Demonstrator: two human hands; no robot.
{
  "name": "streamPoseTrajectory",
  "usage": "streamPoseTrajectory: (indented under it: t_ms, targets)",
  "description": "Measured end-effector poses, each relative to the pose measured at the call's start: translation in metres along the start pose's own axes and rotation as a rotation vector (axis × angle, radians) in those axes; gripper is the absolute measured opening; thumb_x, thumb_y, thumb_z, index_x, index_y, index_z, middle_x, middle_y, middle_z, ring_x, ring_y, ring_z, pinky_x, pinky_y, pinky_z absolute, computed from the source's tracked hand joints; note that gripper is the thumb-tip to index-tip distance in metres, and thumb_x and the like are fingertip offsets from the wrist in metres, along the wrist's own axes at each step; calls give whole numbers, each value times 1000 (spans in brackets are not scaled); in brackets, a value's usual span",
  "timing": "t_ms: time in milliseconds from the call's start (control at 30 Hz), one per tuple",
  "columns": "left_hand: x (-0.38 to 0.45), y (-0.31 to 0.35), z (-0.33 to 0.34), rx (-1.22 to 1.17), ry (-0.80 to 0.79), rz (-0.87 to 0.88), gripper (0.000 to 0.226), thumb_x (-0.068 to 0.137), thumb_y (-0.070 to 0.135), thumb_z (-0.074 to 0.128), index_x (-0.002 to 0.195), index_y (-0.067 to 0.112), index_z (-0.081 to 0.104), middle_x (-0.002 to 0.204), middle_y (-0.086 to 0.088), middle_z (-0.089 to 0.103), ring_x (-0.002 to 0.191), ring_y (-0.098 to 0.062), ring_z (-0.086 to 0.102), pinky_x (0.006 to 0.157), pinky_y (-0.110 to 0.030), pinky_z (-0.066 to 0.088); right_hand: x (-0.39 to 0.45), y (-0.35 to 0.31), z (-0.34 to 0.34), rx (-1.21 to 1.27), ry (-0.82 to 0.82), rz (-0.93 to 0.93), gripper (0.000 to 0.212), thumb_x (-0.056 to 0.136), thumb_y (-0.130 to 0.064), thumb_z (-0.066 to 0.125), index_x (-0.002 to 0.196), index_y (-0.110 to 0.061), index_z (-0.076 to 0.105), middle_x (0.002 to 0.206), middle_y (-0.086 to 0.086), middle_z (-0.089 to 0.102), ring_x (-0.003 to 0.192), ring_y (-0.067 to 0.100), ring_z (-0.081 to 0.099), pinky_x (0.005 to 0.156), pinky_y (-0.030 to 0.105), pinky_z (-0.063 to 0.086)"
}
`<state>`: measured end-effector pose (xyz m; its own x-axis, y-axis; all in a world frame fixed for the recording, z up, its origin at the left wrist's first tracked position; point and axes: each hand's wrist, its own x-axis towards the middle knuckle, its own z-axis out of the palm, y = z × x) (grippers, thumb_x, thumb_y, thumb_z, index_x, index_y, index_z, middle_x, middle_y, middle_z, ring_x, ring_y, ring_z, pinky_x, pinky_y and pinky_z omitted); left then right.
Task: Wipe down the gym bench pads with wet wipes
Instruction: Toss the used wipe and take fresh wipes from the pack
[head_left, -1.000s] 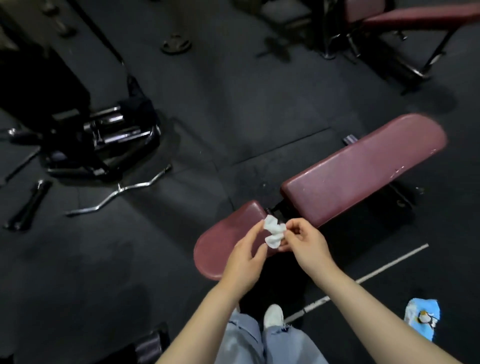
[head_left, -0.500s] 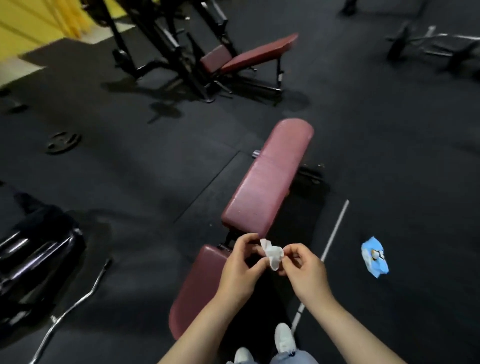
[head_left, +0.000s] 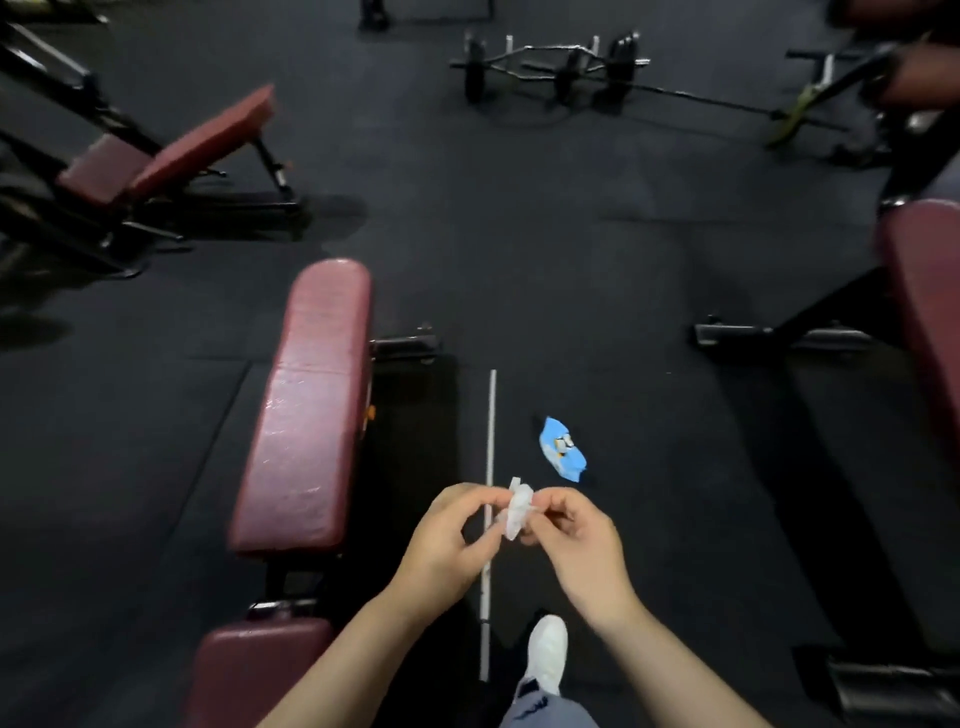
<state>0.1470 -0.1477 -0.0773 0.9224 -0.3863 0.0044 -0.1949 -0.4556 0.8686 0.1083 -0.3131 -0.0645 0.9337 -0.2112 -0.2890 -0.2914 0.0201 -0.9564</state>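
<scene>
Both hands, left (head_left: 447, 540) and right (head_left: 576, 540), pinch the crumpled wipe (head_left: 517, 512) between them, grip clenched on it, while the bench (head_left: 306, 415) runs lengthwise away, off to the grip's left, nearer the left hand.

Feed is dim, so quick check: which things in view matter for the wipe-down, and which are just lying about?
For the job: wet wipe pinched by left hand and right hand; bench pad; blue wipes pack.
Lying about: barbell; thin white rod; far bench.
</scene>
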Motion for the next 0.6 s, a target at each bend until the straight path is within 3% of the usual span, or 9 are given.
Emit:
streamPoseTrajectory:
  t_ms: [100, 200, 400, 600]
  targets:
    - [52, 11, 28, 58, -73, 102, 29, 83, 31, 67, 112, 38, 64, 115, 22, 59, 118, -9, 54, 101, -17, 38, 39, -5, -43, 26, 40, 19, 26, 89, -1, 63, 79, -23, 69, 83, 3, 75, 72, 17, 72, 65, 21, 54]
    - [98, 23, 53, 103, -98, 123, 33, 80, 38, 63, 112, 42, 57, 121, 33, 52, 118, 4, 49, 99, -7, 32, 73, -7, -77, 9, 60, 34, 23, 87, 0, 64, 79, -21, 69, 82, 3, 73, 71, 15, 70, 66, 24, 55]
    - [178, 24, 87, 127, -134, 19, 30, 72, 29, 59, 102, 30, 62, 100, 29, 59, 100, -1, 54, 85, -15, 41, 141, -6, -122, -171, 12, -9, 37, 86, 2, 57, 81, -33, 69, 86, -8, 71, 79, 16, 67, 76, 29, 55]
    - [258, -11, 101, 238, -180, -27, 29, 70, 8, 67, 97, 18, 63, 93, 16, 61, 88, -14, 56, 81, -37, 48, 220, 12, -152, -371, 58, 92, 28, 87, -7, 56, 84, -33, 63, 89, -16, 68, 76, -2, 62, 69, 5, 43]
